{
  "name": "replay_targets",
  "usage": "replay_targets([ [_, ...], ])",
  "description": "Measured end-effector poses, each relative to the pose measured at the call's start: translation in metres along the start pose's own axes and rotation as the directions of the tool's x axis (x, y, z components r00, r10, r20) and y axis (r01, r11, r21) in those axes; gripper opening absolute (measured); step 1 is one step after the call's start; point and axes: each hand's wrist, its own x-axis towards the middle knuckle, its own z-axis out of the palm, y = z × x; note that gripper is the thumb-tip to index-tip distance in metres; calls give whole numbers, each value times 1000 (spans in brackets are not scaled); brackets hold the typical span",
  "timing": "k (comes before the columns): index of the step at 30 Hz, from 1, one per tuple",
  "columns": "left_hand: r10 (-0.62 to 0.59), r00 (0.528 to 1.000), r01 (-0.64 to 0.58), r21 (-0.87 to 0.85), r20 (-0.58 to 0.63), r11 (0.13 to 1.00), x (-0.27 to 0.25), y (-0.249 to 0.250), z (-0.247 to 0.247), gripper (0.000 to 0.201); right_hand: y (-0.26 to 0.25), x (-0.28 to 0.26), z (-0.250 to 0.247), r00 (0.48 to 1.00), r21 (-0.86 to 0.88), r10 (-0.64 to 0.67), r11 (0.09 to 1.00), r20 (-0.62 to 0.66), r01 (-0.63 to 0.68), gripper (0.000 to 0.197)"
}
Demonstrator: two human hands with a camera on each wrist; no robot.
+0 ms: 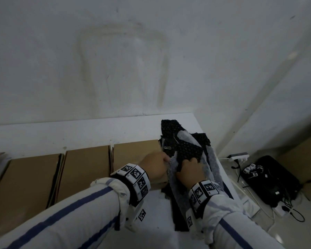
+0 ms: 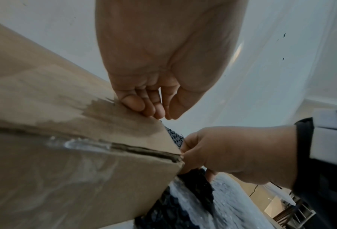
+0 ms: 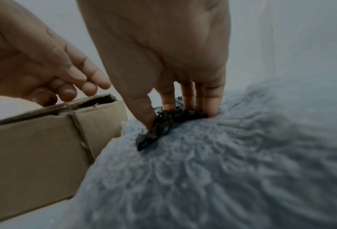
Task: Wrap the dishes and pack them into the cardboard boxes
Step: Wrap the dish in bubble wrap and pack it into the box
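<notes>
No dish shows in any view. A pile of black mesh [image 1: 187, 150] and grey bubble wrap [image 1: 173, 177] lies at the right end of the white table [image 1: 79, 132]. My right hand [image 1: 190, 161] pinches a bunch of the black mesh [image 3: 163, 122] between thumb and fingers, on top of the bubble wrap [image 3: 222, 170]. My left hand [image 1: 166, 159] is beside it, its loose fingertips [image 2: 156, 113] touching the top corner of the nearest cardboard box [image 2: 65, 155] and holding nothing. The box [image 3: 36, 147] stands closed against the wrap.
Three brown boxes stand in a row on the table: right [image 1: 136, 155], middle [image 1: 86, 169], left [image 1: 31, 180]. A white wall rises right behind. Beyond the table's right edge, on the floor, lie a power strip [image 1: 239, 157] and a black case [image 1: 271, 178] with cables.
</notes>
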Motion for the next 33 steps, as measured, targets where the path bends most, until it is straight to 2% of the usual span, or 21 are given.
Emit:
replay_targets([
  [4, 1, 1000, -1, -17, 17, 1000, 1, -3, -2, 32, 2, 9, -7, 999, 37, -14, 999, 36, 13, 19],
  [6, 2, 1000, -2, -38, 13, 999, 2, -5, -4, 32, 4, 11, -19, 999, 100, -7, 995, 40, 3, 21],
  [9, 9, 1000, -11, -138, -16, 990, 2, -3, -6, 38, -3, 8, -47, 996, 146, -36, 988, -81, 48, 28],
  [11, 36, 999, -42, -253, -26, 967, 0, 0, -9, 49, -15, 0, -66, 990, 270, -80, 957, -115, 108, 31],
  [12, 65, 998, -70, -336, -24, 939, -2, 3, -12, 51, -21, -4, -73, 989, 410, -113, 901, -91, 140, 27],
  [14, 150, 986, -165, -478, -68, 863, -6, 4, -19, 46, -34, -13, -83, 977, 667, -209, 723, -33, 177, 18],
  [16, 168, 979, -203, -532, -115, 822, -12, 0, -28, 37, -47, -22, -85, 957, 776, -289, 598, -26, 202, 18],
  [18, 110, 984, -170, -561, -140, 810, -19, -9, -39, 25, -59, -28, -84, 944, 808, -325, 539, -60, 237, 16],
  [20, -16, 978, -105, -559, -208, 822, -30, -23, -50, 9, -77, -33, -81, 929, 800, -357, 525, -101, 289, 15],
  [23, -172, 932, -49, -580, -319, 813, -52, -53, -67, 14, -110, -40, -73, 883, 738, -458, 562, -99, 374, 16],
  [25, -214, 911, -46, -603, -353, 796, -73, -77, -80, 13, -139, -46, -66, 852, 746, -522, 549, -46, 377, 19],
  [28, -276, 882, -82, -701, -382, 708, -108, -114, -102, 14, -190, -63, -55, 798, 744, -602, 538, 11, 396, 14],
  [30, -321, 854, -108, -743, -410, 660, -135, -139, -117, 15, -228, -75, -46, 763, 714, -647, 534, 0, 453, 13],
  [33, -389, 800, -116, -754, -457, 647, -176, -180, -139, 16, -285, -96, -29, 717, 652, -696, 536, -17, 536, 19],
])
